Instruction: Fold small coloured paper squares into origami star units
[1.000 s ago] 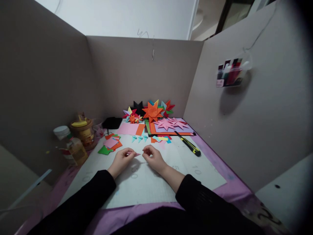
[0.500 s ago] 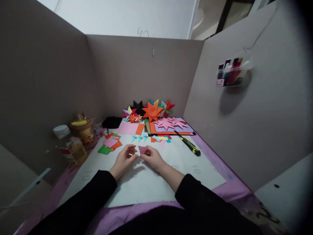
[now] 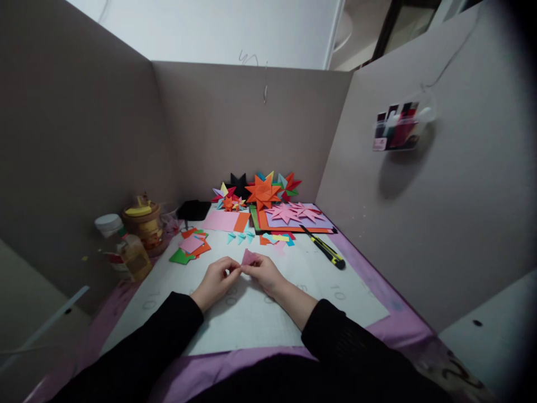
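A small folded piece of pink paper (image 3: 248,257) is held up over the white work sheet (image 3: 235,336). My right hand (image 3: 265,273) pinches it between thumb and fingers from the right. My left hand (image 3: 218,280) is closed in a pinch at the paper's lower left corner, its fingertips meeting the right hand's thumb. Just beyond the hands, small folded light-blue paper pieces (image 3: 241,238) lie in a row. To the left is a pile of cut paper squares in pink (image 3: 192,243), orange and green.
A yellow-and-black box cutter (image 3: 327,251) lies at the right. Paper stars (image 3: 263,191) stand at the back wall, with pink stars (image 3: 285,212) on stacked sheets. Bottles (image 3: 132,254) and a brown tub (image 3: 145,226) stand at left. A clear holder (image 3: 398,126) hangs on the right wall.
My left hand has closed its fingers and moved right to the pink paper's corner. The paper has turned slightly in my right hand, its tip now pointing up.
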`<control>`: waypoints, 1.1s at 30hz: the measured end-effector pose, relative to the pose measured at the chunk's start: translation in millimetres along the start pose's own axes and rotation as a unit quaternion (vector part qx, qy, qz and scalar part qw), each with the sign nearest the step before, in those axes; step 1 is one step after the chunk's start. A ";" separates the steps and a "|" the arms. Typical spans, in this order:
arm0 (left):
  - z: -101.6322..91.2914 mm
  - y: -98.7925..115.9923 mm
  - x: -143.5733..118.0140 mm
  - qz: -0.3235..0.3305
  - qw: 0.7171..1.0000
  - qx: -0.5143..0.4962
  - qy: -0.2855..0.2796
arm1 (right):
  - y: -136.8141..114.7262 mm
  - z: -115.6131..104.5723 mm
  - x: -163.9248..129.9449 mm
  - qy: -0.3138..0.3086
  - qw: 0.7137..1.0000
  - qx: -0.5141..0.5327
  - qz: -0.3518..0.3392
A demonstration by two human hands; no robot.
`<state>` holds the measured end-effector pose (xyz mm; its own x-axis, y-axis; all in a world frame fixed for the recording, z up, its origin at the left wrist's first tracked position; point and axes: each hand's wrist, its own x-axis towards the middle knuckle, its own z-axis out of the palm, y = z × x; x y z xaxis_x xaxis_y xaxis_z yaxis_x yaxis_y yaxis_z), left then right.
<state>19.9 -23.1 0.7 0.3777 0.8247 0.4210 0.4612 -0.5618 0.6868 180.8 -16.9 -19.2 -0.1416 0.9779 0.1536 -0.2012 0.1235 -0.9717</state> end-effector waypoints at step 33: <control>-6.7 -1.9 0.2 0.057 0.998 0.002 -0.012 | -4.2 -16.2 -4.5 -0.024 0.921 -0.254 -0.293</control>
<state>13.8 -21.5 3.5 0.4478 0.7534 0.4816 0.4166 -0.6523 0.6332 198.0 -19.2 -18.7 -0.1988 0.7107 0.6749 0.2210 0.7034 -0.6756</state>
